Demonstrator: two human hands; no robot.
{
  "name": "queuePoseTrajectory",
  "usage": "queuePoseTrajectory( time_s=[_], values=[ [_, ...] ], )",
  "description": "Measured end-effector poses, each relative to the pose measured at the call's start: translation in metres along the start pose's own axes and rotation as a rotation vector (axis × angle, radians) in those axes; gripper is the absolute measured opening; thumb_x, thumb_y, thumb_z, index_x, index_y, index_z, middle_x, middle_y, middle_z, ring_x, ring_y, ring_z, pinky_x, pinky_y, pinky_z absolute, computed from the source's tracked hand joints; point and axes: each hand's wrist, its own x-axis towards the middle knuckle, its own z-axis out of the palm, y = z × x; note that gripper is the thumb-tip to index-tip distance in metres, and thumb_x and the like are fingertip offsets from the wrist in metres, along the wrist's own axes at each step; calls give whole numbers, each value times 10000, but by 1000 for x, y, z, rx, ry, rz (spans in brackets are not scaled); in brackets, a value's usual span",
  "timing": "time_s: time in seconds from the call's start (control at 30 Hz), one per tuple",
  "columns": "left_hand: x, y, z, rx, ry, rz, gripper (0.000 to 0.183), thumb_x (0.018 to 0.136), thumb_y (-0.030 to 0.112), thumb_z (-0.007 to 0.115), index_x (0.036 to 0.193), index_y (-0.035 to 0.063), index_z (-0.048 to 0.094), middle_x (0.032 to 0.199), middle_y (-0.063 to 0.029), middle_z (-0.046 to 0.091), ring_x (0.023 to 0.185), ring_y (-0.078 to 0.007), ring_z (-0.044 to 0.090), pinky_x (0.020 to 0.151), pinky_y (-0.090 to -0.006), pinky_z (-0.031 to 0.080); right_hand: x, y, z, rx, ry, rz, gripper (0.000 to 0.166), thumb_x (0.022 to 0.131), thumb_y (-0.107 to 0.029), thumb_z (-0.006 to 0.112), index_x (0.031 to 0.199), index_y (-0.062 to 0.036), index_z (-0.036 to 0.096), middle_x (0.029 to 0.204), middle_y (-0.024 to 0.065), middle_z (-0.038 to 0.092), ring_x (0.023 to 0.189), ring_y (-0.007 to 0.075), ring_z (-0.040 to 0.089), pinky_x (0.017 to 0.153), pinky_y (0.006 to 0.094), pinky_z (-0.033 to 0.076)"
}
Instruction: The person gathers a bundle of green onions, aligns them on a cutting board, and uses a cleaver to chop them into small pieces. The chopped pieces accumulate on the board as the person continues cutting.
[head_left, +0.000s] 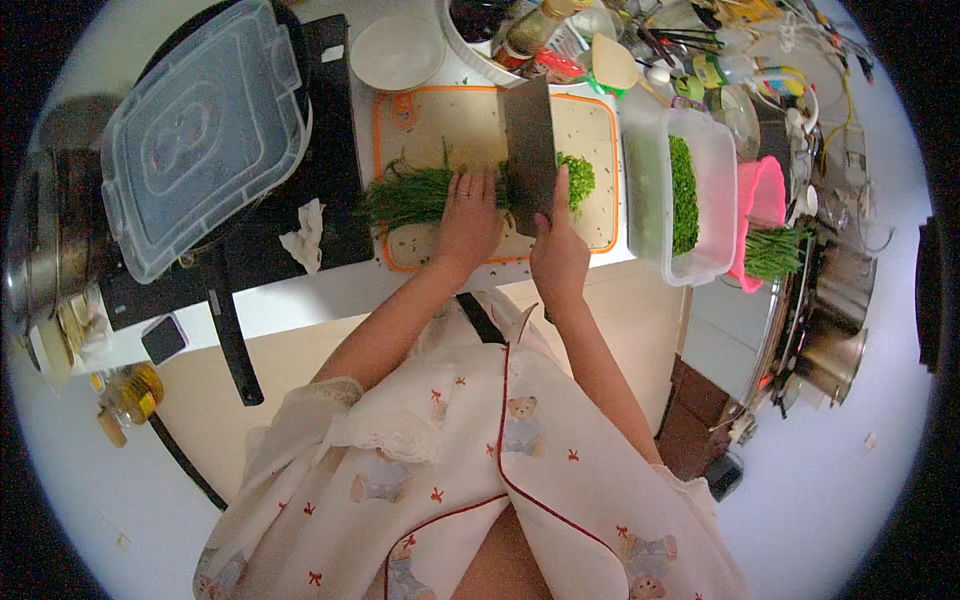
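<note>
My left hand (470, 220) presses its fingers down on a bundle of thin green stalks, likely chives (409, 196), on an orange-rimmed cutting board (592, 120). In my right hand (559, 255) is a wide-bladed cleaver (531, 142), its handle hidden in the grip and the index finger stretched along the blade. The blade stands across the bundle, just right of my left fingers. Against its right side lies a small heap of chopped greens (577, 182). Small green bits are scattered over the board.
Right of the board are a clear plastic container (716, 202) of chopped greens and a pink basket (761, 191) with green stalks (776, 251). Leftward, a plastic lid (202, 142) lies over a pan whose handle (236, 345) juts towards me. A white plate (397, 52) sits behind.
</note>
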Motion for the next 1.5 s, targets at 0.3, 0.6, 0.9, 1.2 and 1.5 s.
queuePoseTrajectory(
  time_s=[0.3,0.6,0.9,1.2,1.5],
  values=[
    [2,-21,6,-76,35,-19,592,871,202,578,1375,-48,393,1374,-170,450,1313,-288,388,1117,-385,304,-13,0,-16,158,64,12,772,903,-91,569,1523,-244,134,679,179,622,580,383,598,508,444,443],
    [-13,-23,16,132,59,83,546,962,280,432,1410,-28,375,1489,-154,333,1413,-275,254,1165,-402,198,-23,-12,-2,114,-47,58,778,916,-96,547,1528,-269,97,677,174,623,520,362,572,481,435,432],
    [-14,-18,22,237,-3,56,583,940,324,461,1432,24,369,1511,-140,301,1442,-271,176,1127,-608,137,-29,-22,2,-26,-114,83,819,896,-81,546,1531,-264,62,727,178,650,539,343,602,474,427,442],
    [-15,-18,29,258,12,70,609,925,353,484,1435,39,373,1518,-138,290,1444,-284,166,1113,-642,133,-1,-27,23,-50,-90,83,770,927,-94,516,1526,-267,65,691,203,632,550,378,602,496,438,441],
    [-15,-19,33,171,114,73,570,922,269,479,1416,-1,389,1490,-145,345,1428,-282,215,1120,-633,136,-24,-25,-1,75,-5,32,721,945,-107,502,1526,-236,95,661,219,612,584,417,602,498,452,433]
  ],
)
